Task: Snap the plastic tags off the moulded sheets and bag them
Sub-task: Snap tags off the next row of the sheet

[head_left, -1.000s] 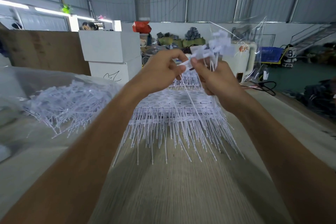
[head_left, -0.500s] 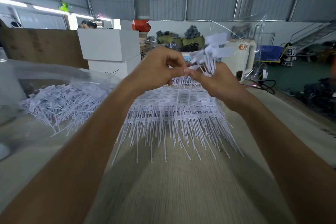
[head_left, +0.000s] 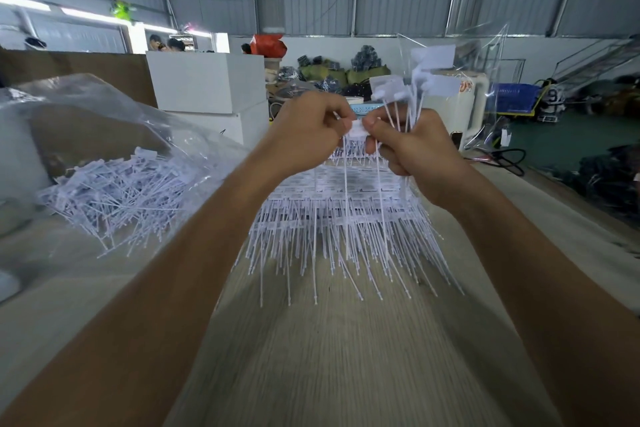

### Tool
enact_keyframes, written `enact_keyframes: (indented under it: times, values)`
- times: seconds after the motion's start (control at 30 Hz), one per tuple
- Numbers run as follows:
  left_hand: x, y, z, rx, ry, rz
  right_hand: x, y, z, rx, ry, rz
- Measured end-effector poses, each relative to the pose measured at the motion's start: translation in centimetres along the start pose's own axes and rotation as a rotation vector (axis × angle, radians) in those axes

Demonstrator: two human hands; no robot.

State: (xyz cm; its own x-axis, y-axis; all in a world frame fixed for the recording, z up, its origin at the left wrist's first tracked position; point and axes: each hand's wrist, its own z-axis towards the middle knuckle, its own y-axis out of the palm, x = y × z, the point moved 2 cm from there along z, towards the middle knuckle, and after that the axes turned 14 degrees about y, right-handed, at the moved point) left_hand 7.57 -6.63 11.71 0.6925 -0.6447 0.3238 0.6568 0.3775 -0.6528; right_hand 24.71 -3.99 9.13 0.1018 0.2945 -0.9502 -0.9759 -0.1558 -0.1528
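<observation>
The wooden table [head_left: 346, 357] carries everything; on its left lies a clear plastic bag [head_left: 104, 121], mouth open, with a heap of loose tags [head_left: 117, 191] inside it; in the middle, under the hands, rests the stack of moulded sheets [head_left: 339, 211], its thin tails fanning toward the viewer; the left hand [head_left: 308, 135] and right hand [head_left: 415, 149] are raised together above that stack, fingertips nearly touching, both pinching one small white tag [head_left: 358, 130] between them; the right hand also clutches a bundle of freed tags [head_left: 415, 87] whose flat heads stand up above its fingers. The risks look modest: a twist too sharp could tear the tag's thin tail rather than its joint; the crowded right-hand bundle could slip and scatter; tails snagging in the stack could drag a sheet off the table.
</observation>
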Motion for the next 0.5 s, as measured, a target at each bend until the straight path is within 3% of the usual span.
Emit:
enact_keyframes:
  times: [0.27, 0.5]
  values:
    - [0.5, -0.23, -0.02, 0.085, -0.027, -0.185, -0.28, -0.79, -0.18, -0.101, -0.017, -0.121]
    - [0.4, -0.42, -0.17, 0.082, -0.095, -0.267, -0.58, -0.38, -0.37, 0.063, -0.211, -0.355]
